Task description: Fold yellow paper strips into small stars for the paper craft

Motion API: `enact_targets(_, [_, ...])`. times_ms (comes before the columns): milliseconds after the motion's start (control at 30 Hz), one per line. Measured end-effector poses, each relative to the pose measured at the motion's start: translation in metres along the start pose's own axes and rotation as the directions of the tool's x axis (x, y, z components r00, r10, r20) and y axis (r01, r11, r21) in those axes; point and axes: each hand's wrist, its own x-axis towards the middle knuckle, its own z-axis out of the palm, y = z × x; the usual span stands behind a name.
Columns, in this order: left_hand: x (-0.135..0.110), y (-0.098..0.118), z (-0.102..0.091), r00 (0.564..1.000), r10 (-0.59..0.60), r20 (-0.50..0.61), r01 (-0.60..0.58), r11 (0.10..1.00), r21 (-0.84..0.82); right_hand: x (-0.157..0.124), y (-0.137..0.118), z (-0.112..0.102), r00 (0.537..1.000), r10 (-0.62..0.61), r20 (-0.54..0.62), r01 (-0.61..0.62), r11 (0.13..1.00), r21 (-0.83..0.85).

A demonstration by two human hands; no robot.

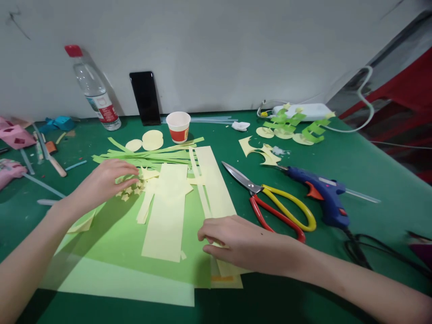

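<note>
Over the pile of small pale-yellow paper stars (pixel 130 192), my left hand (pixel 108 182) hovers or rests with thumb and fingers apart; nothing shows in its grip. My right hand (pixel 239 240) is at the lower end of pale-yellow paper strips (pixel 216 180), its fingers loosely bent and a gap between them and the thumb. A wide yellow paper strip (pixel 165 225) lies between the hands on green paper sheets (pixel 118 252). Narrow green paper strips (pixel 151 157) are heaped beyond them. Scissors (pixel 254 186) with red and yellow handles lie just past my right hand.
A blue hot glue gun (pixel 320 189) lies at the right, its cord trailing forward. Along the wall are a bottle (pixel 97 99), a phone (pixel 146 98), a paper cup (pixel 178 127) and a white power strip (pixel 310 111). Green curled paper pieces (pixel 286 121) stand on yellow discs.
</note>
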Motion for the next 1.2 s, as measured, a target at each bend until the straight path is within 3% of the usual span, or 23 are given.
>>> enact_targets(133, [0.002,0.015,0.001,0.999,0.048,0.019,-0.048,0.999,-0.002,0.001,0.001,-0.001,0.998,0.016,-0.056,-0.020,0.998,-0.067])
enact_targets(367, [-0.022,0.055,0.016,0.997,0.071,0.027,-0.072,0.997,0.036,0.005,0.007,-0.008,0.961,0.174,-0.215,-0.220,0.952,-0.211])
enact_targets(500, [-0.046,0.076,0.030,0.995,-0.066,-0.070,0.076,0.987,0.144,0.006,0.007,-0.010,0.939,0.256,-0.229,-0.317,0.905,-0.285])
enact_targets(567, [-0.052,0.081,0.035,0.983,-0.178,-0.047,0.184,0.967,0.175,0.007,0.006,-0.010,0.925,0.294,-0.241,-0.361,0.878,-0.313])
enact_targets(633, [-0.053,0.083,0.038,0.969,-0.247,-0.009,0.245,0.954,0.172,0.007,0.005,-0.011,0.914,0.317,-0.253,-0.390,0.859,-0.332])
enact_targets(967, [-0.045,0.072,0.031,0.941,-0.333,0.056,0.333,0.943,0.024,0.005,0.002,-0.008,0.920,0.284,-0.271,-0.365,0.872,-0.327])
enact_targets(1200, [-0.042,0.070,0.020,0.954,-0.299,-0.034,0.292,0.948,-0.124,0.007,0.005,-0.014,0.900,0.274,-0.339,-0.317,0.945,-0.079])
